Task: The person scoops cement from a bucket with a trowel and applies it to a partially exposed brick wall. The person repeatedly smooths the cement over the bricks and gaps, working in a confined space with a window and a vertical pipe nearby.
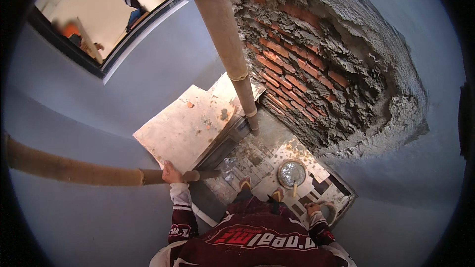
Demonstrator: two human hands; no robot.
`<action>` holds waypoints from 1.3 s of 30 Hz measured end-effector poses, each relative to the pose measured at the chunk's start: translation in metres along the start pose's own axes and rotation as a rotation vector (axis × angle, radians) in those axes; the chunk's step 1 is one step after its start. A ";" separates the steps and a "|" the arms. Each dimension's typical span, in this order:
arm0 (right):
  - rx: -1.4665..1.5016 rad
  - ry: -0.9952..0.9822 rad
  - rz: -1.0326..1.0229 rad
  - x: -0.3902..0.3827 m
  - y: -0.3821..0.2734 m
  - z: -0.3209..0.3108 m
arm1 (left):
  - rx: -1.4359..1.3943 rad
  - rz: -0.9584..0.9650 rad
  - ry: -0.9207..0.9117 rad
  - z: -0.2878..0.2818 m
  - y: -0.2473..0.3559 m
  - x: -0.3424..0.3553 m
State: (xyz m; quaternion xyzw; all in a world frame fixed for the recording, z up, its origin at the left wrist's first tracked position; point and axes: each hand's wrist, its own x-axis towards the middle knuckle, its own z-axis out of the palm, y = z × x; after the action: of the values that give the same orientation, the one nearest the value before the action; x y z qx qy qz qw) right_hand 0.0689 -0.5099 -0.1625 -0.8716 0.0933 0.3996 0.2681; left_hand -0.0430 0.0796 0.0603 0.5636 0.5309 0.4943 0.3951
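My left hand (171, 172) is closed around a bamboo pole (99, 170) that slants in from the left. Just beyond its fingertips lies the corner of a stained, pale board (190, 121). Low on the right, my right hand (312, 209) is closed at the near rim of a round bucket (328, 210); its fingers are partly hidden and small. Between my feet and the wall stands a round basin (292, 172) of grey wet mix. A tool with a yellowish handle (295, 189) leans at its near edge.
A second bamboo pole (222, 29) rises from the floor corner. On the right wall, broken plaster bares rough red brick (292, 64). Scraps and dust litter the floor covering (257, 160). A dark-framed window opening (104, 66) shows a blurred person (71, 29) in orange.
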 end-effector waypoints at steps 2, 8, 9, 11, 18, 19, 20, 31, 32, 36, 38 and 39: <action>0.038 0.030 -0.056 0.015 0.030 0.005 | -0.075 0.009 -0.037 -0.021 -0.003 -0.006; -0.010 -0.068 -0.031 0.025 0.081 0.012 | 0.206 0.091 -0.105 -0.042 0.016 -0.059; 0.015 -0.027 -0.008 0.046 0.123 0.038 | 0.300 0.150 -0.133 -0.028 0.008 -0.065; 0.006 -0.131 0.044 0.052 0.134 0.040 | 0.468 0.212 -0.145 -0.011 0.003 -0.086; -0.003 -0.007 -0.019 0.050 0.151 0.015 | 0.731 0.259 -0.239 0.029 -0.018 -0.123; 0.000 0.009 0.003 0.040 0.137 0.000 | 0.743 0.268 -0.252 0.031 -0.021 -0.130; -0.001 0.020 0.018 0.031 0.118 -0.013 | 0.744 0.269 -0.260 0.031 -0.025 -0.135; 0.052 0.157 -0.165 0.086 0.090 0.070 | 0.693 -0.068 -0.461 0.056 -0.113 -0.169; 0.086 0.100 -0.188 0.082 0.066 0.066 | 0.786 -0.077 -0.523 0.056 -0.129 -0.168; 0.257 0.021 -0.204 0.056 0.004 0.054 | 1.122 0.035 -0.848 0.067 -0.198 -0.169; 0.280 0.085 -0.182 0.067 0.010 0.063 | 0.839 -0.201 -0.814 0.088 -0.193 -0.192; 0.252 0.109 -0.178 0.067 0.017 0.069 | 1.076 0.251 -1.053 0.081 -0.241 -0.171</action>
State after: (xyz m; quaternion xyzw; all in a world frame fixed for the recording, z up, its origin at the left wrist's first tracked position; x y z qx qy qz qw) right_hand 0.0630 -0.4831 -0.2562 -0.8562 0.0796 0.3117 0.4043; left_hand -0.0047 -0.0531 -0.2131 0.8958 0.3721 -0.1255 0.2080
